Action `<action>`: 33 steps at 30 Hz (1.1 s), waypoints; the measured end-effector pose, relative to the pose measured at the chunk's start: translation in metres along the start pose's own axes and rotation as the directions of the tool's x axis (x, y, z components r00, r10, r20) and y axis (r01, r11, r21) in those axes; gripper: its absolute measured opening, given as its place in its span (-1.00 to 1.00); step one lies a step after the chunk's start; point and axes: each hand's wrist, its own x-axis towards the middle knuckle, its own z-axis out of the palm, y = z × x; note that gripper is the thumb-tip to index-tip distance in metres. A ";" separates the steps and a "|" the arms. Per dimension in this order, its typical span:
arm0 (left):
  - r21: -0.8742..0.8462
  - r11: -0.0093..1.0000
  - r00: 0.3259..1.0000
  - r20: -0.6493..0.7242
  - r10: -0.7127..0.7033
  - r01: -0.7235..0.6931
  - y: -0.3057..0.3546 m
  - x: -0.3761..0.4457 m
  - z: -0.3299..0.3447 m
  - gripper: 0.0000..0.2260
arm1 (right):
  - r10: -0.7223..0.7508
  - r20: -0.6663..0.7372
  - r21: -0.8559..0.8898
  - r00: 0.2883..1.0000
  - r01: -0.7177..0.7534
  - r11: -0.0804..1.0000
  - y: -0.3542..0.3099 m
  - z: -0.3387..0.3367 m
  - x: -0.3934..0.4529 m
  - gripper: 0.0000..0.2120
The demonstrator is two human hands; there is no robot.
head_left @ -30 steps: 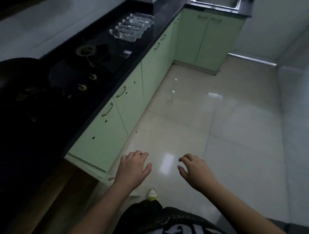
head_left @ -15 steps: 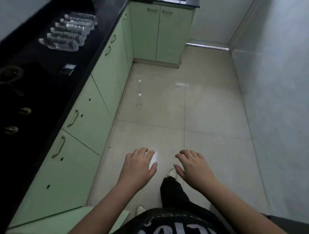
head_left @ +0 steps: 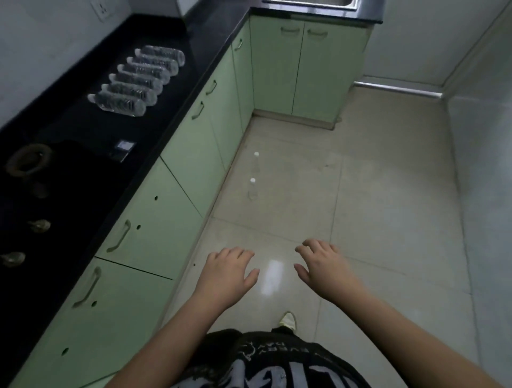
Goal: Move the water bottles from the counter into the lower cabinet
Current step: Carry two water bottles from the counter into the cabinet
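Several clear water bottles lie side by side in a row on the black counter at the upper left. Two more bottles with white caps stand upright on the floor, one nearer and one farther, close to the cabinets. The pale green lower cabinet doors under the counter are all closed. My left hand and my right hand hover over the floor, fingers spread, holding nothing, far from the bottles.
A gas hob with a burner and knobs takes up the counter's near left. A steel sink sits at the far corner above more cabinets. A tiled wall runs along the right. My shoe is on the tile floor.
The view has moved forward along the counter, so the bottles and cabinets appear nearer. Both hands stay open in front of me, slightly farther apart.
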 end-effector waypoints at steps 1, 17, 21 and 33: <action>-0.006 1.000 1.000 -0.006 -0.023 0.023 -0.002 0.007 -0.005 -0.34 | -0.024 0.000 0.006 1.000 0.024 1.000 0.004 -0.005 0.013 -0.66; -0.144 0.943 0.940 -0.120 -0.318 0.301 -0.152 0.143 -0.049 -0.39 | -0.274 -0.044 -0.001 0.961 0.274 0.962 -0.041 -0.065 0.249 -0.59; -0.187 0.937 0.944 -0.095 -0.316 0.295 -0.185 0.184 -0.068 -0.46 | -0.277 0.010 -0.033 0.961 0.277 0.960 -0.052 -0.083 0.304 -0.59; -0.235 0.942 0.963 -0.062 -0.263 0.242 -0.224 0.305 -0.081 -0.52 | -0.229 0.046 -0.081 0.972 0.232 0.969 -0.028 -0.090 0.419 -0.66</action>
